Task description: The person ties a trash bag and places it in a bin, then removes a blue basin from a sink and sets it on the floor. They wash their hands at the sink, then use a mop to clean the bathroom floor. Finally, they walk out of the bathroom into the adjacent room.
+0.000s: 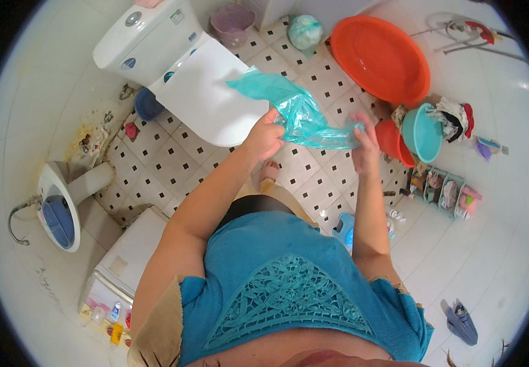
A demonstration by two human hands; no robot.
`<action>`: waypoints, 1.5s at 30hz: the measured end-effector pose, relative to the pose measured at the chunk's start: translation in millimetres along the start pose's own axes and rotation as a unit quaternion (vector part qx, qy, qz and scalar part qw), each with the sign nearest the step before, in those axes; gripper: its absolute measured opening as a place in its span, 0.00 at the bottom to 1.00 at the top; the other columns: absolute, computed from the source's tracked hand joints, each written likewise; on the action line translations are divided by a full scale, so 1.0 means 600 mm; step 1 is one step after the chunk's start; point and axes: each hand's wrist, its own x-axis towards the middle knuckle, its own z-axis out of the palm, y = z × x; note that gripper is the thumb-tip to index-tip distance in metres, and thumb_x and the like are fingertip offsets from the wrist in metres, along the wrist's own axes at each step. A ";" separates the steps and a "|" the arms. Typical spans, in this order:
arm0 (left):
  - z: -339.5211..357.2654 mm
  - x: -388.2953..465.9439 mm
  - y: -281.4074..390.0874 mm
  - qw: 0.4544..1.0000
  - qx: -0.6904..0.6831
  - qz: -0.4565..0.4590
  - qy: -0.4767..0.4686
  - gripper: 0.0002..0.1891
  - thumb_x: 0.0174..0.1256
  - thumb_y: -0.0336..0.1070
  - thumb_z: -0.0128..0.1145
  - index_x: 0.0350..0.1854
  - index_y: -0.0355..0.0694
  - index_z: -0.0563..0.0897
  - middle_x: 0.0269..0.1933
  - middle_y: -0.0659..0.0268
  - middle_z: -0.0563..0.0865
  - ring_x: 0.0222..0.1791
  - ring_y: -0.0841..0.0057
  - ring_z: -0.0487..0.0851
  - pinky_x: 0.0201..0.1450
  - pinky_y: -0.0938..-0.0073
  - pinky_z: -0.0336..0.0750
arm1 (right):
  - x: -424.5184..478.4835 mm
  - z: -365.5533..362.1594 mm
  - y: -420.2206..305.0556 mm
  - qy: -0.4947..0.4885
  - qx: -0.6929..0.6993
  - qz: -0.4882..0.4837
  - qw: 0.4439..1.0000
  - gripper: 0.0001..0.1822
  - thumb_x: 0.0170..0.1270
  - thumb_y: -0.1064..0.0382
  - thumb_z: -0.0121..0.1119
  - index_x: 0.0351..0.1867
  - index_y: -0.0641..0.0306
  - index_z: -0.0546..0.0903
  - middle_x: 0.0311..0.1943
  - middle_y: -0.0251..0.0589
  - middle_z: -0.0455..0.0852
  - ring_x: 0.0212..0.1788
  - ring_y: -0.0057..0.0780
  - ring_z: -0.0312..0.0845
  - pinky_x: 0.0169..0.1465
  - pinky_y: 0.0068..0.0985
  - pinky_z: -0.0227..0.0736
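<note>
A thin translucent teal plastic bag [303, 114] stretches between my two hands in front of the white toilet's closed lid [214, 91]. My left hand [265, 134] grips its left part, near the front edge of the lid. The bag's loose end hangs out beyond that hand, over the lid. At the other end, my right hand [366, 144] has the bunched plastic at its thumb and fingers; this hand is slightly blurred. Past the toilet stands a purple waste bin [233, 26], and a filled, tied plastic bag [305, 33] rests on the tiles near it.
A large orange basin [379, 57] leans at the right wall. Near it are a teal basin [422, 133], a red bucket [392, 142] and a small shelf rack [443, 190]. On the left are a washbasin [74, 215], a white washing machine [127, 257] and a blue bucket [147, 104].
</note>
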 end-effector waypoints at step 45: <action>-0.052 -0.070 0.067 0.845 0.534 0.002 0.008 0.17 0.57 0.40 0.59 0.47 0.38 0.77 0.42 0.64 0.81 0.43 0.77 0.76 0.49 0.78 0.68 | 0.012 -0.053 -0.039 0.167 0.147 -0.120 0.968 0.06 0.63 0.59 0.54 0.32 0.58 0.75 0.25 0.26 0.75 0.27 0.17 0.69 0.33 0.18 0.66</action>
